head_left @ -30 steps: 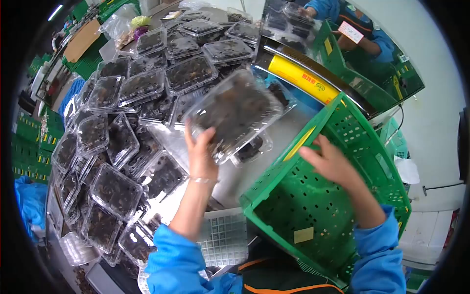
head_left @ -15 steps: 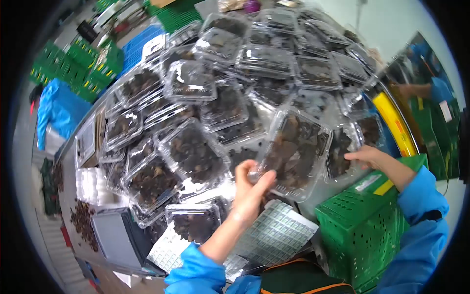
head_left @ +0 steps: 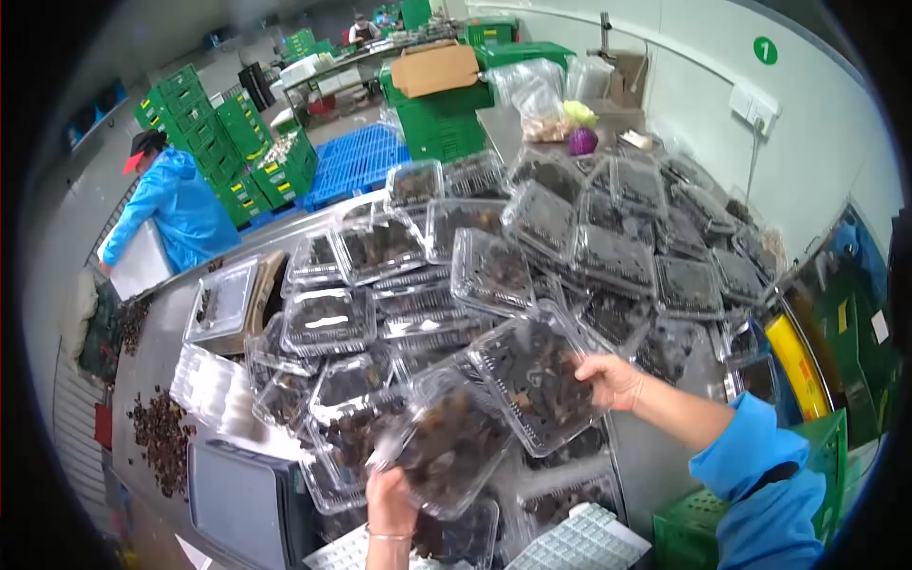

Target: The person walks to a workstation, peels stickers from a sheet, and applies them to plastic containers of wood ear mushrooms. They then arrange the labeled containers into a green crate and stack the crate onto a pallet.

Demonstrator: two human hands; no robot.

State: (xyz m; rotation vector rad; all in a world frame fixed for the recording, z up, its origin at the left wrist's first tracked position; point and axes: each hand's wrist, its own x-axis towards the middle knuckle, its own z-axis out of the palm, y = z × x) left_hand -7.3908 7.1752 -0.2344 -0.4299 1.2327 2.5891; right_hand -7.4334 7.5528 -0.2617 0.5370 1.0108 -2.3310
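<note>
My left hand (head_left: 391, 503) grips the lower left corner of a clear plastic clamshell box (head_left: 451, 442) filled with dark brown leafy pieces. That box is tilted and blurred by motion. On the right edge of a second clamshell box (head_left: 537, 380), my right hand (head_left: 610, 382) has its fingers closed, thumb on top. The two boxes are side by side, and their near edges overlap in view. Beneath and beyond them lies a big heap of similar filled boxes (head_left: 613, 258). Sheets of printed labels (head_left: 584, 543) lie close to me, below the hands.
A grey bin (head_left: 237, 499) and loose dark pieces (head_left: 160, 442) are on the metal table at left. White molded packaging (head_left: 214, 389) sits beside them. A green crate (head_left: 693, 527) stands at right. Across the table, a person in blue (head_left: 180, 204) holds a pale box.
My view has swung up and left. The left hand's box has moved left across the heap. My right hand has come from beside the green crate and now holds another box.
</note>
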